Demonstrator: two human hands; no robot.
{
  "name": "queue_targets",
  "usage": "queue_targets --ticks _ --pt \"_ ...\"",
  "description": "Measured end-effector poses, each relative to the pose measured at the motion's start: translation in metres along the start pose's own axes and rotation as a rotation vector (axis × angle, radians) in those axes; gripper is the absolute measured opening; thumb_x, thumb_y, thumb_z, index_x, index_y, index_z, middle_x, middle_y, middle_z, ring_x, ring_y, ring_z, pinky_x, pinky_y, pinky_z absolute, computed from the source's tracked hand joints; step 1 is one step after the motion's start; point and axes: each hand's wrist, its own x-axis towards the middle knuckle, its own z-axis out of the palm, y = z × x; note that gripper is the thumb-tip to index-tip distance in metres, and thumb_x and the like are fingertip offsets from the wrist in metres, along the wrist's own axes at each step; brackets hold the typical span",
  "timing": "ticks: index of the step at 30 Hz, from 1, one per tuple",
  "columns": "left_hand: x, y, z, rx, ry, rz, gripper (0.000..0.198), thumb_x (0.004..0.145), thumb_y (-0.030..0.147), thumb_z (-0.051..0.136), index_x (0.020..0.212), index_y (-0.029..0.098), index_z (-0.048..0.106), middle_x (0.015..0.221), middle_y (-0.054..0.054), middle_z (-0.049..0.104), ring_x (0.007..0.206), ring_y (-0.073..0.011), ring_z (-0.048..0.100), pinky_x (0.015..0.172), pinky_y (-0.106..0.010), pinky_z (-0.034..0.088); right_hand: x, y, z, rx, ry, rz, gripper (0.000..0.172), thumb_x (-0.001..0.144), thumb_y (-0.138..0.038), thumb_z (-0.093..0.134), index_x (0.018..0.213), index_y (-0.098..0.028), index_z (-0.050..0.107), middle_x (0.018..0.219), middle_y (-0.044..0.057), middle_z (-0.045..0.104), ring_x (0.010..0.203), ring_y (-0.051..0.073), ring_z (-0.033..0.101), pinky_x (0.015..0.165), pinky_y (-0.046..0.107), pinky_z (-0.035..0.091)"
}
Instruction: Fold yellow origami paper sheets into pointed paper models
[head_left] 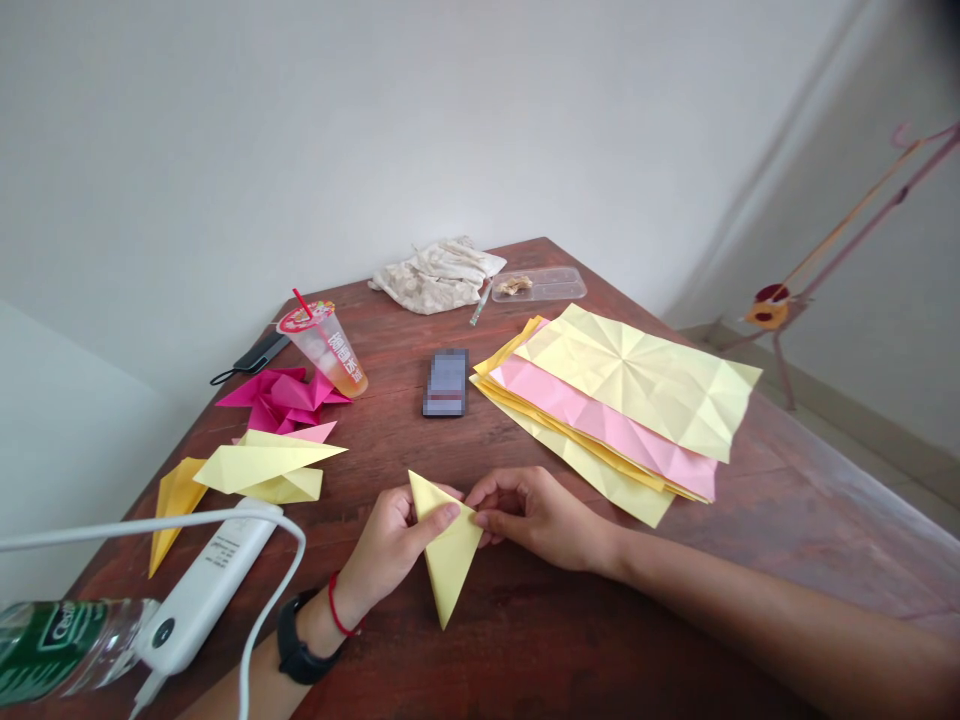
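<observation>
My left hand (394,550) and my right hand (536,520) both pinch a folded yellow paper shape (448,555) just above the brown wooden table (525,650). The shape is long and pointed at both ends. My left thumb and fingers grip its upper left edge. My right fingertips hold its right corner. A black watch and a red string sit on my left wrist.
A stack of creased yellow and pink sheets (622,400) lies to the right. Folded yellow pieces (262,465) and magenta pieces (285,397) lie at left, beside a plastic cup with straw (326,345). A phone (446,381), a white power bank (202,590), a bottle (67,645), a cloth (435,275) and a clear tray (540,285) are also on the table.
</observation>
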Motion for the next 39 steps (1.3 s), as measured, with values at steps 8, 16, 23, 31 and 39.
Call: queue_targets --ticks 8,16,23,31,39 --pt "-0.0001 -0.0015 0.0015 0.051 0.047 0.022 0.036 0.082 0.046 0.072 0.094 0.012 0.075 0.084 -0.01 0.075 0.072 -0.0196 0.065 0.063 -0.024 0.05 0.0006 -0.002 0.0002 0.001 0.0 0.003 0.037 0.078 -0.047 0.079 0.091 -0.014 0.068 0.077 0.004 0.072 0.071 0.016 0.071 0.067 0.028 0.057" --pt "-0.0004 -0.0013 0.0026 0.022 0.099 -0.01 0.042 0.081 0.049 0.073 0.099 0.012 0.076 0.085 -0.01 0.076 0.073 -0.0207 0.066 0.065 -0.026 0.05 0.0007 -0.0001 0.0014 -0.011 0.037 -0.021 0.039 0.075 -0.049 0.08 0.086 -0.015 0.065 0.072 0.003 0.071 0.069 0.017 0.071 0.063 0.028 0.056" --pt "-0.0027 0.0023 0.005 -0.041 0.17 -0.03 0.048 0.084 0.055 0.067 0.101 0.011 0.078 0.078 -0.008 0.075 0.072 -0.0203 0.066 0.065 -0.025 0.049 0.0005 -0.0004 0.0016 -0.004 0.026 -0.009 0.041 0.075 -0.052 0.079 0.088 -0.016 0.064 0.07 0.002 0.07 0.069 0.018 0.071 0.063 0.029 0.056" --pt "-0.0012 0.0003 0.0042 -0.211 0.123 -0.061 0.051 0.084 0.057 0.068 0.106 0.011 0.076 0.086 -0.011 0.078 0.076 -0.0241 0.072 0.073 -0.031 0.056 0.0004 -0.0033 -0.0004 -0.021 0.011 -0.011 0.041 0.075 -0.051 0.08 0.085 -0.016 0.061 0.071 0.002 0.07 0.07 0.017 0.071 0.063 0.029 0.056" --pt "0.0002 0.0051 0.0053 -0.339 0.223 -0.114 0.047 0.075 0.05 0.08 0.098 0.01 0.076 0.097 -0.015 0.078 0.081 -0.0248 0.073 0.071 -0.03 0.058 -0.0002 -0.0022 -0.0019 0.012 0.002 -0.013 0.043 0.072 -0.05 0.082 0.083 -0.018 0.055 0.072 0.0 0.068 0.072 0.019 0.073 0.063 0.029 0.055"
